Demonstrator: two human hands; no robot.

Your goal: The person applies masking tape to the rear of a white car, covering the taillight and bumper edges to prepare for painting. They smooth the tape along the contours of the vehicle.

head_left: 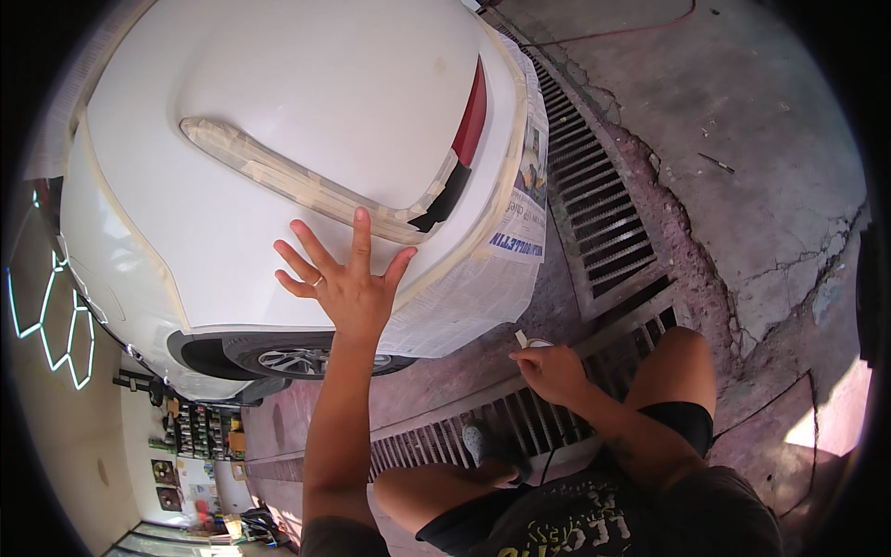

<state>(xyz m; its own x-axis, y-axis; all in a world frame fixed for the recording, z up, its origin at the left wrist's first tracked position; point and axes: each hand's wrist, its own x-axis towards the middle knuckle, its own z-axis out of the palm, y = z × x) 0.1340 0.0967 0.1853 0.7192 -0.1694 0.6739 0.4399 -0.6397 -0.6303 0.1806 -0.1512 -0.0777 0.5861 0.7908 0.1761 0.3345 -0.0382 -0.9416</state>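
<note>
My left hand [355,290], with a ring on one finger, is spread flat over the white car body [241,251]; whether the palm presses on it I cannot tell. Its fingertips are just below the tail light [306,190], which is covered with strips of cream masking tape. Red lens [471,113] and a black patch [445,200] show at the light's right end. Low on the right, my right hand [554,373] is closed round a small roll of masking tape [536,343], mostly hidden by the fingers, with a short loose end sticking up.
Newspaper [520,232] taped along its edge covers the bumper. A wheel [297,360] shows underneath. Metal drain grates [594,176] run along the cracked concrete floor [742,213], where a thin pen-like object [716,163] lies. Shelves [200,432] stand at the lower left.
</note>
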